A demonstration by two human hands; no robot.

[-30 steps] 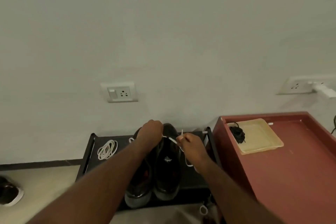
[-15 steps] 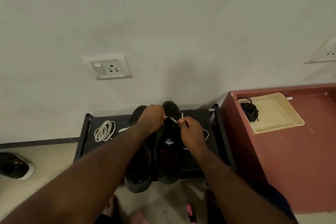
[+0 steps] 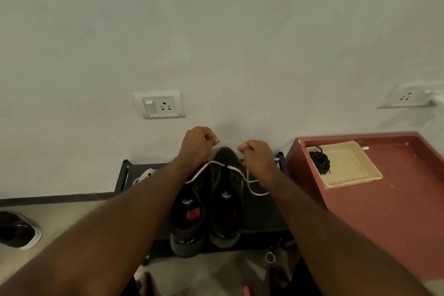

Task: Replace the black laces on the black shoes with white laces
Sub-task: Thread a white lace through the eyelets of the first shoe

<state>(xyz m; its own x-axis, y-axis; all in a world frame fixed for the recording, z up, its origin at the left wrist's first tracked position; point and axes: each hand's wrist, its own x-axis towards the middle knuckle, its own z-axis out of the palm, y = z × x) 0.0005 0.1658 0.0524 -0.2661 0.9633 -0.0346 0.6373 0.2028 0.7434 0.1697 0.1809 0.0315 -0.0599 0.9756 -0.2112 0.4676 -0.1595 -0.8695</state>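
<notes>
Here, both your hands are up over the toe end of the black shoes (image 3: 225, 214), which stand side by side on the black shoe rack (image 3: 262, 211) against the wall. Your right hand (image 3: 258, 155) pinches the white lace (image 3: 217, 163), which crosses the right-hand shoe (its slack loops beside your right wrist). Your left hand (image 3: 198, 144) is a tight fist; I cannot tell what it holds. The black laces (image 3: 319, 160) lie in the cream tray (image 3: 353, 166) on the red table (image 3: 396, 194).

We see dim, flat, greenish light on the wall (image 3: 216, 31), darkening toward the corners. A faint soft shadow smudges its centre. Wide-angle bending curves the edges; detail looks soft throughout.
</notes>
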